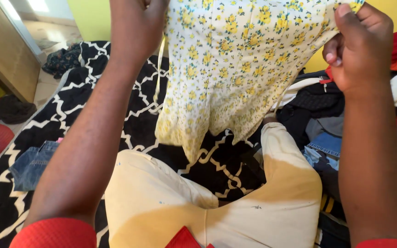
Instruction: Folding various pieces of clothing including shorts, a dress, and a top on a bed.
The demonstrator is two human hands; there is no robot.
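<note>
I have both hands clenched on a flowered garment point(235, 59), holding it up in front of me. My left hand point(136, 23) grips its upper left edge at the top of the view, fingers mostly cut off by the frame; my right hand point(357, 46) pinches the upper right corner between thumb and curled fingers.

The garment is stretched wide between my hands along its top and hangs down from there, its long axis running from my hands toward my lap, with the lower hem pointing near me. It narrows as it falls and ends in a loose, uneven edge above my knees. The cloth is cream-white, printed all over with small yellow flowers and tiny green leaves, thin and softly creased. A narrow strap dangles along its left side.

From left to right below it: folded blue jeans point(31, 163) lie on a black and white patterned blanket point(83, 101), my legs in pale yellow trousers point(171, 202) sit in the middle, and a pile of mixed clothes point(318, 110) lies on the right.
</note>
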